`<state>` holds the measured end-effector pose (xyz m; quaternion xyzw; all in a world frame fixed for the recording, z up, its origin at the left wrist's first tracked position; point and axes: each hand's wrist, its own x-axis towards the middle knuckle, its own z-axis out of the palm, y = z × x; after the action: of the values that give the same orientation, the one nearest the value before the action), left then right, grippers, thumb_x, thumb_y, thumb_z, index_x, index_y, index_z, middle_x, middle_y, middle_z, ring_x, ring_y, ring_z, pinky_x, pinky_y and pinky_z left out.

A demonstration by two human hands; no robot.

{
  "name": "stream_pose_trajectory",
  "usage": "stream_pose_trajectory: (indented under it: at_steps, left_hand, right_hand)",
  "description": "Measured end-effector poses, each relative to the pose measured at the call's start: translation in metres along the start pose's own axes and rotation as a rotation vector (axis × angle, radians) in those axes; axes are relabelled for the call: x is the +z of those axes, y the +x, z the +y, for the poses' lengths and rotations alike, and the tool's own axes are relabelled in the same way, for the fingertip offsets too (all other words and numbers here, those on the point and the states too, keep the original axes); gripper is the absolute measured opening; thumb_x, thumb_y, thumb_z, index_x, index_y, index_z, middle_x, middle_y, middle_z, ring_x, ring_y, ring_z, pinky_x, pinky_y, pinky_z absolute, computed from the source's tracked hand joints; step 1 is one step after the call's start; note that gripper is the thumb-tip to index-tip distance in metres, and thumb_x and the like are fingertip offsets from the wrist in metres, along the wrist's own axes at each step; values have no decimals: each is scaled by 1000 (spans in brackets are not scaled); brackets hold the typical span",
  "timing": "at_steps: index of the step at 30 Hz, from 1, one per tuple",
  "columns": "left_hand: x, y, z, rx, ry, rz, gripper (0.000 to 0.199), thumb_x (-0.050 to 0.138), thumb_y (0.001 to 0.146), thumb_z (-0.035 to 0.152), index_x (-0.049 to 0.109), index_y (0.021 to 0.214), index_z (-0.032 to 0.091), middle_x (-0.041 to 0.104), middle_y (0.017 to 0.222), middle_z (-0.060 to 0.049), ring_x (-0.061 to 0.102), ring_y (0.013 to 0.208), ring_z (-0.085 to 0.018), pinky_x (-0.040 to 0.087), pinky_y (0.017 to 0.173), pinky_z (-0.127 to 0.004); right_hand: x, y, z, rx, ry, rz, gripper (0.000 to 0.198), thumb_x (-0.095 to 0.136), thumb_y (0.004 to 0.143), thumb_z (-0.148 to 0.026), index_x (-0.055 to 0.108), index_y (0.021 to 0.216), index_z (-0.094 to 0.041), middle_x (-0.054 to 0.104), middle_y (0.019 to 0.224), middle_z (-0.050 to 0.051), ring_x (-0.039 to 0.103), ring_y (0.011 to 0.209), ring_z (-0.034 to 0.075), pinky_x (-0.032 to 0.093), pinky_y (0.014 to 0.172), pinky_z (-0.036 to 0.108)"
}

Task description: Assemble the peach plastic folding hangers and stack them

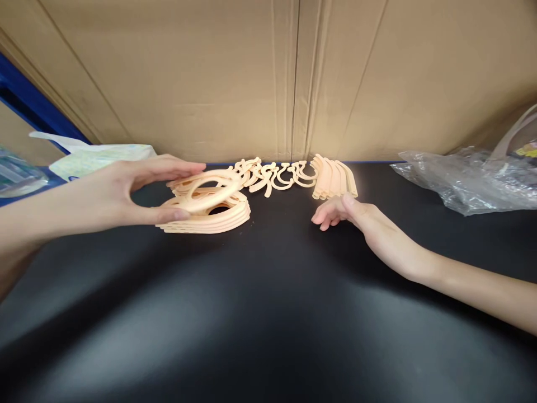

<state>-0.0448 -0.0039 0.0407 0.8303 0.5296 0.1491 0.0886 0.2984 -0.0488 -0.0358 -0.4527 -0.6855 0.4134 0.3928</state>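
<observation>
At the left, my left hand grips an oval beige plastic piece by its edges, thumb on the near side and fingers on the far side. This piece has a large opening and is tilted above a stack of similar beige plastic pieces. My right hand hovers over the table with loosely bent fingers and nothing visible in them. Just behind it lies a row of curved beige plastic arms. Between the two groups, C-shaped beige plastic hooks are spread in a loose pile.
The black tabletop ends at a tall cardboard wall. On the right lies a crumpled clear plastic bag. A pale patterned bag sits behind my left wrist, beside a blue frame.
</observation>
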Motion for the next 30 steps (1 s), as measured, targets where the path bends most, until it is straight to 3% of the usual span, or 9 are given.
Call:
stream_pose_trajectory:
  at_steps: [5,13,19,30]
  left_hand:
    - [3,-1,-5,4,133,-30,63,58,78,61,52,134,31,61,123,0,57,105,-25,42,100,-50]
    - [4,0,-8,-10,133,-25,64,56,78,64,53,133,31,62,123,-1,57,106,-26,41,100,-52]
    - [6,-1,-8,-15,115,-45,63,58,77,63,53,133,33,61,124,1,58,107,-26,41,101,-51]
    - [8,1,-10,-6,96,-47,65,59,76,64,53,132,32,61,128,-1,58,108,-27,41,101,-53]
  right_hand:
    - [0,0,-1,-18,-32,-9,54,31,96,-60,67,84,-22,66,88,3,57,86,16,43,87,30]
    - [-2,1,-1,-28,-109,-51,42,38,98,-50,65,83,-23,65,87,0,58,88,15,41,87,28]
    - [-1,1,-8,-28,-256,-165,24,55,91,-44,62,82,-22,65,89,0,58,86,16,43,80,29]
    - [-1,0,-8,-47,-290,-198,20,54,91,-39,62,80,-23,64,89,-1,58,84,15,43,78,29]
